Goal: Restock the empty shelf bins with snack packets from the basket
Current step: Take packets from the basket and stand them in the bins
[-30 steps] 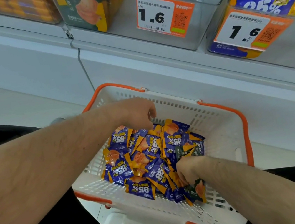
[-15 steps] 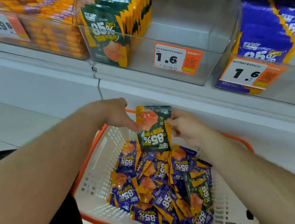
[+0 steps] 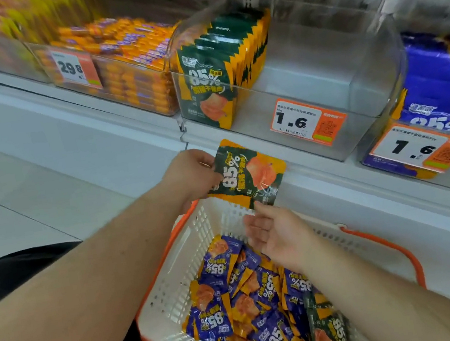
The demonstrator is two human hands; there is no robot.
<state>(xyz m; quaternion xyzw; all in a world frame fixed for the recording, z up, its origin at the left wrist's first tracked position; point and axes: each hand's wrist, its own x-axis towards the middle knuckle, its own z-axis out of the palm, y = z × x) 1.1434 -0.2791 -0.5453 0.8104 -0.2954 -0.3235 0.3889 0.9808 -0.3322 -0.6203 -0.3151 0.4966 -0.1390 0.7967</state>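
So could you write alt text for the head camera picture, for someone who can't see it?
A person's left hand holds a green snack packet above a white basket of purple packets, while the open right hand is just below it. Behind, a clear shelf bin holds a row of matching green packets at its left side.

held green packet (image 3: 245, 174) reads "85%"; bin tag (image 3: 306, 121) "1.6".

The basket (image 3: 174, 283) of packets (image 3: 250, 309) sits below the shelf's clear bin (image 3: 308, 90).
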